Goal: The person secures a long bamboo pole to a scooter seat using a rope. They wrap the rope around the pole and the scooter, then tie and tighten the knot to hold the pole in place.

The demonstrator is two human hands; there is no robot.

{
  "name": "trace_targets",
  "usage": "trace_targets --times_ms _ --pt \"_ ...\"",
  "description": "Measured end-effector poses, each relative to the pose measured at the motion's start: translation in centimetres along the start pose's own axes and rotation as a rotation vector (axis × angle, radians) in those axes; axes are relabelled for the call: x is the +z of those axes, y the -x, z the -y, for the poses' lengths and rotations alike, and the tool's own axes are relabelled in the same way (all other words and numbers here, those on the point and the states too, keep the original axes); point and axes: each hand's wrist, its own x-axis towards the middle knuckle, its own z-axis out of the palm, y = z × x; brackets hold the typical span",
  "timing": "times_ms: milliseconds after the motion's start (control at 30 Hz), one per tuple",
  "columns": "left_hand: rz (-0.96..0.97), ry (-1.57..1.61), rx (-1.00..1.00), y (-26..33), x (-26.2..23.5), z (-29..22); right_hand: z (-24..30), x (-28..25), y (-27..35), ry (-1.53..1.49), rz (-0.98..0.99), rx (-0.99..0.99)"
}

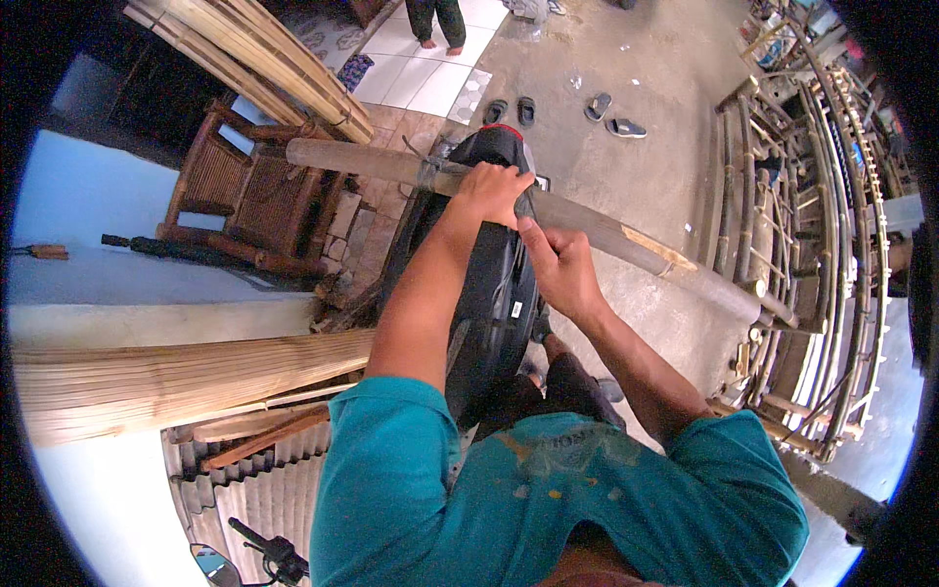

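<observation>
A thick bamboo pole (626,235) lies crosswise over the black seat (489,293) of a motorbike, near its red and black tail (497,145). My left hand (492,194) is closed on top of the pole, its fingers curled at a dark strap (525,204). Just right of it and nearer me, my right hand (567,269) is closed on the same strap, thumb up. Between the two hands a short piece of the strap shows. What lies under my curled fingers is hidden. Another dark tie stands up from the pole left of my left hand.
Bamboo racks (773,196) stand along the right. At the left are a bamboo chair (245,186), upright bamboo slats (264,64) and a bundle of split bamboo (196,382). Sandals (599,106) lie on the concrete floor. A person's legs (436,22) stand on white tiles.
</observation>
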Motion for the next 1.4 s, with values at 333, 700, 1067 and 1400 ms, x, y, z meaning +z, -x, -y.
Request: trace_targets --times_ms 333,700,1067,1400 --pt "0.065 0.033 -0.010 -0.1 -1.4 -0.3 -0.2 0.0 1.8 0.162 0.059 0.044" --pt "-0.372 0.248 -0.149 2.1 -0.3 -3.0 -8.5 1.6 7.8 0.309 0.219 -0.504" --pt "-0.588 1.804 -0.922 6.6 4.5 -12.6 -16.7 -2.8 17.7 0.080 0.503 0.277" --pt "-0.868 0.854 -0.906 5.6 9.2 -18.2 -32.1 -27.5 27.4 1.096 0.281 0.795"
